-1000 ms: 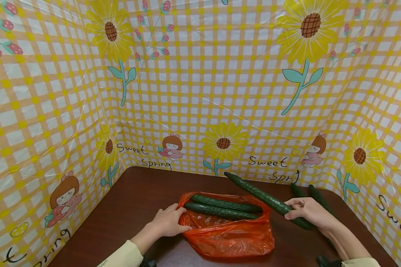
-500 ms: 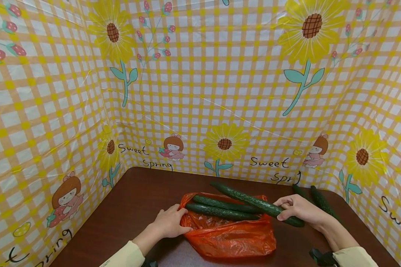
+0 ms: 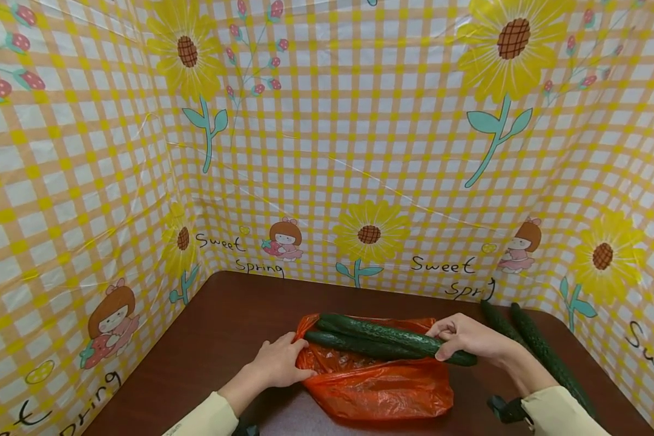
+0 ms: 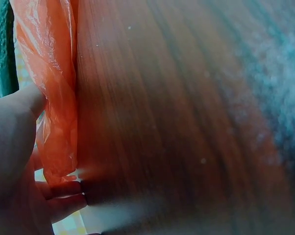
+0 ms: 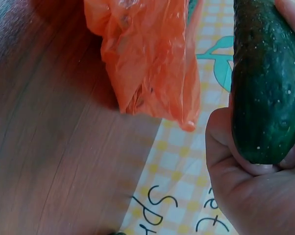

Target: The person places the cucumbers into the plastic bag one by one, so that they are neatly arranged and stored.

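On the back of the yellow checked wall covering I can read "Sweet" over "Spring" in thin black handwriting, and over to the right a second "Sweet", with the word beneath it breaking off after "Spri" at a fold. The left side bears a closing "t" and, beside it, "ring", both clipped by the edge of what I see, while on the right side only "Swe" shows. From the right wrist, "Sp" and "et" appear turned on the same covering, and small print on the left sleeve is too faint to read.
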Motion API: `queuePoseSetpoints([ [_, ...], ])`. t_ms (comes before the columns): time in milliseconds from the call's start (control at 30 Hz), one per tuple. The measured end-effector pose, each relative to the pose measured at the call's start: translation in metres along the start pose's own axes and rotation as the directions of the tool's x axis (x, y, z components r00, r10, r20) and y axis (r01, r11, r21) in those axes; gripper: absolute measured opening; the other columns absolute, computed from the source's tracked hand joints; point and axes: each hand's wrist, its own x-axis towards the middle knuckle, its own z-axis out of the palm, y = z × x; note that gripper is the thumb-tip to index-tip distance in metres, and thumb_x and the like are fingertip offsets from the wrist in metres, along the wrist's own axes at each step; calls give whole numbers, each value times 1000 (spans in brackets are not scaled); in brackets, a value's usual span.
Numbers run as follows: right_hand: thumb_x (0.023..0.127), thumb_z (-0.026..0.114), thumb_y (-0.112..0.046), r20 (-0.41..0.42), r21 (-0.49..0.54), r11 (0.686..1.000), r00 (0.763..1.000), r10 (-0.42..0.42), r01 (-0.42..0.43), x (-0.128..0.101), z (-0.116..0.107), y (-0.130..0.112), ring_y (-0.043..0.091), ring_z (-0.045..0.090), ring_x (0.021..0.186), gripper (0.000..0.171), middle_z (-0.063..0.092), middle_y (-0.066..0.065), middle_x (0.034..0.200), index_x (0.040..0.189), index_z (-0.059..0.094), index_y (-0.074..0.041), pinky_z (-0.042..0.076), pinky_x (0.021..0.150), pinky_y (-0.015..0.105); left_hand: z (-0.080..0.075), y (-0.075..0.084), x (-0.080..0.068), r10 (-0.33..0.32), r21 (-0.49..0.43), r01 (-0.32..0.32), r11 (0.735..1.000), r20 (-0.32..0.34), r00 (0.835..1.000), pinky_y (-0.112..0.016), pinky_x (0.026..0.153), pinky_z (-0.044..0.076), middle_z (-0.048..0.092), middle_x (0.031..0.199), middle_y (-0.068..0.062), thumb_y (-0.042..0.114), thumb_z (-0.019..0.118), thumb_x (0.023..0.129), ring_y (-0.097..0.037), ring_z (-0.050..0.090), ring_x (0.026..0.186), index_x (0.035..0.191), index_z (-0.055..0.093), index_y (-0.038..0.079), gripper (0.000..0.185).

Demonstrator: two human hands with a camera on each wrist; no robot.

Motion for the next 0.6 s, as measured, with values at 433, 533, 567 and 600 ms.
queuePoseSetpoints([
  [433, 74, 73, -14, 70, -21, 999, 997, -33, 34, 23, 15, -3, 22, 54, 113, 50, 40, 14, 49, 59, 26, -8, 43, 92, 41, 4, -4, 3, 11, 18, -11, 1000, -16, 1000, -60, 95, 31, 40, 141, -10, 68, 56, 76, -27, 39, 129, 131, 51, 22, 72],
  [533, 73, 74, -13, 80, -36, 999, 996, -37, 40, 28, 18, -2, 21, 54, 113, 51, 40, 26, 53, 58, 26, -5, 43, 91, 40, 5, -4, 2, 10, 16, -10, 1000, -18, 1000, -60, 96, 31, 41, 141, -10, 68, 56, 76, -27, 39, 129, 130, 51, 22, 71],
  [567, 73, 74, -13, 83, -37, 999, 996, -35, 38, 28, 19, -2, 21, 54, 113, 51, 41, 28, 54, 58, 26, -5, 43, 91, 40, 5, -5, 2, 11, 15, -10, 1000, -19, 1000, -60, 96, 31, 41, 141, -10, 68, 56, 76, -27, 40, 129, 130, 52, 22, 71],
  [600, 73, 74, -13, 86, -37, 999, 996, -31, 34, 29, 20, -2, 20, 54, 113, 50, 42, 27, 54, 58, 27, -5, 43, 91, 40, 6, -5, 2, 12, 16, -12, 1000, -16, 1000, -61, 96, 31, 41, 141, -10, 68, 56, 76, -27, 40, 129, 131, 51, 22, 71],
])
